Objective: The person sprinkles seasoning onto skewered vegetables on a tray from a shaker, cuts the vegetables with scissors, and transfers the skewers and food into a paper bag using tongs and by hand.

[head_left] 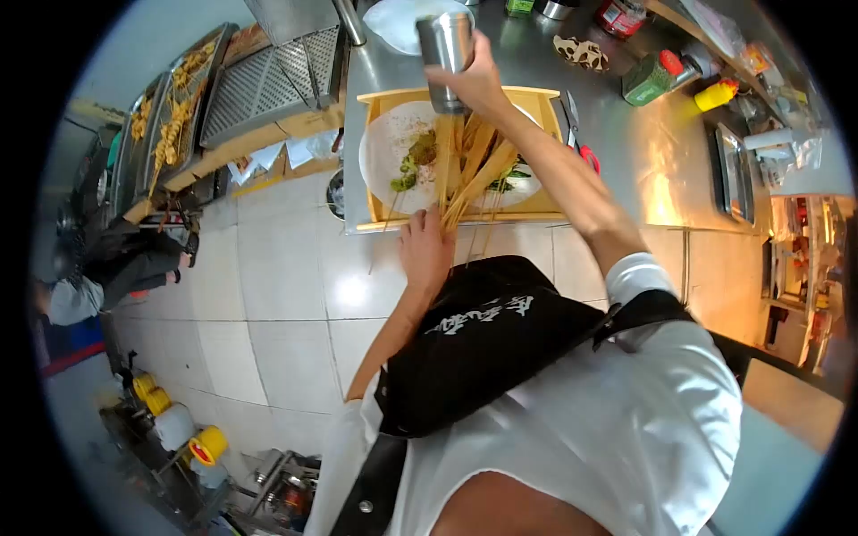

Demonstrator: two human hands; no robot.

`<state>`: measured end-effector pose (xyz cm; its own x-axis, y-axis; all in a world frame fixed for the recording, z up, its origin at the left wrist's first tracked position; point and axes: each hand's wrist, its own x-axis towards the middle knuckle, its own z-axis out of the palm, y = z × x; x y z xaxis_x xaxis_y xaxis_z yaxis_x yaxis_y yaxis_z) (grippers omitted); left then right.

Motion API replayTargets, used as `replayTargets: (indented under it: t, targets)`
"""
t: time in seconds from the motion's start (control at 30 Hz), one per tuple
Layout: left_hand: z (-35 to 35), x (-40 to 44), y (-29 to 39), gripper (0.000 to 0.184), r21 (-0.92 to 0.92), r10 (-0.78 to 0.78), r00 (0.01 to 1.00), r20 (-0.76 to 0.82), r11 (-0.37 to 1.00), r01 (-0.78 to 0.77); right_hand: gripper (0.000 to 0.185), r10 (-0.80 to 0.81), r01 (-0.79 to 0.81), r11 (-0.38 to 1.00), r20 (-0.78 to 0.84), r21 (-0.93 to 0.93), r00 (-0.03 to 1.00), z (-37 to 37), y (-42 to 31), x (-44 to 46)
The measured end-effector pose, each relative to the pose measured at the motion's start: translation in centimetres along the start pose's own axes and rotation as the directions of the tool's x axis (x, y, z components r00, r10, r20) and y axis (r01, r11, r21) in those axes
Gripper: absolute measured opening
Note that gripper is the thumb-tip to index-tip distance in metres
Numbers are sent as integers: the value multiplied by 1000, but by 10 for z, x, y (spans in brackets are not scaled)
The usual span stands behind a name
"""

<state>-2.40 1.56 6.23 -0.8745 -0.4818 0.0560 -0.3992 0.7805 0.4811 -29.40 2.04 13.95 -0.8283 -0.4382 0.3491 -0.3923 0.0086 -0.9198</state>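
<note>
My right hand (pixel 480 82) is wrapped round a metal seasoning shaker (pixel 444 40), which is held tilted above a white plate (pixel 375 147). Below the shaker, flat yellowish-brown skewers (pixel 478 165) lie fanned over the plate. Their thin sticks run toward me, and my left hand (pixel 425 248) is closed on them at the plate's near edge. Green herbs (pixel 413 161) and brownish powder (pixel 421 146) are on the plate left of the skewers. More green pieces (pixel 509 179) show at the right. A light wooden frame (pixel 527 100) surrounds the plate.
Red-handled scissors (pixel 585 154) lie right of the frame. A green-filled jar with a red lid (pixel 651 79) and a yellow bottle (pixel 716 95) stand further right. At left are a perforated metal tray (pixel 268 89) and trays of skewered food (pixel 183 103). Another person (pixel 134 268) is at far left.
</note>
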Motion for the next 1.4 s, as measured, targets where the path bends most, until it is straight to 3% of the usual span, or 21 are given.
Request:
replayTargets:
  t: [0.03,0.17,0.2,0.33,0.37,0.43,0.5,0.6,0.63,0.7,0.73,0.83,0.87,0.97,1.03,1.1,1.13,1.17,1.3,1.37,1.4]
  targets:
    - [-6,4,-4,56,-17,-23,998,64,1000,24,97,6,4,988,64,-151,998,-2,-1,-2]
    - [-3,-4,3,57,-103,-128,977,172,984,147,97,16,-24,988,50,153,999,-7,-17,-37]
    - [-7,-7,8,58,-98,-142,972,189,982,163,98,37,-22,994,141,-109,989,-4,-13,-39]
    - [-5,9,7,59,-132,-110,977,184,982,136,98,7,44,923,-130,382,992,-8,-23,-24]
    - [-1,-1,8,59,-138,-114,971,208,980,145,101,-90,86,996,-151,-33,984,-6,11,-8]
    - [0,3,7,54,-133,-125,961,247,978,161,100,16,-24,993,-63,-115,998,-10,5,3]
    - [11,4,4,53,-140,-134,963,233,976,169,104,47,38,926,-214,376,976,-16,-34,8]
    - [9,3,6,43,-234,-141,953,267,950,206,100,78,-83,969,-29,-232,996,-20,5,23]
    - [6,9,1,40,-270,-122,959,257,943,192,96,-10,-15,964,-91,-266,996,-15,10,22]
    - [14,7,-5,35,-369,-126,967,222,907,203,92,28,26,953,-173,300,985,-25,0,13]
    - [20,9,-12,26,-501,-101,973,208,843,194,88,80,-12,935,-176,355,981,-24,-4,7]
    - [7,12,-8,22,-319,-143,958,250,922,221,95,89,-93,994,-71,-56,994,-32,12,4]
    - [15,9,-15,20,-362,-78,991,107,925,112,93,92,-78,988,-105,130,990,-37,14,5]
    - [8,11,-15,22,-735,-192,867,461,466,493,94,-55,111,913,-152,393,987,-47,-30,2]
    - [-11,9,2,26,-740,-163,756,634,155,654,91,-17,18,999,-19,30,1000,-45,-34,2]
    - [-7,18,0,29,-707,-108,701,705,-29,706,91,-147,146,989,-75,-14,986,-41,-1,10]
    - [-11,19,-4,34,-700,1,704,711,-97,707,93,-80,101,966,-96,237,992,-44,-23,7]
    - [-7,25,-5,34,-701,-4,703,711,-83,709,95,-105,156,912,-150,379,983,-46,-39,2]
    - [-8,21,-4,35,-647,-77,646,759,15,762,83,-48,48,999,-24,-15,999,-32,-3,-10]
    - [-11,17,-2,35,-649,-141,646,750,29,760,84,45,12,907,-126,420,991,-34,-39,-16]
    - [-1,14,-13,34,-671,-83,670,737,19,741,87,50,-30,947,-54,318,997,-33,-33,-12]
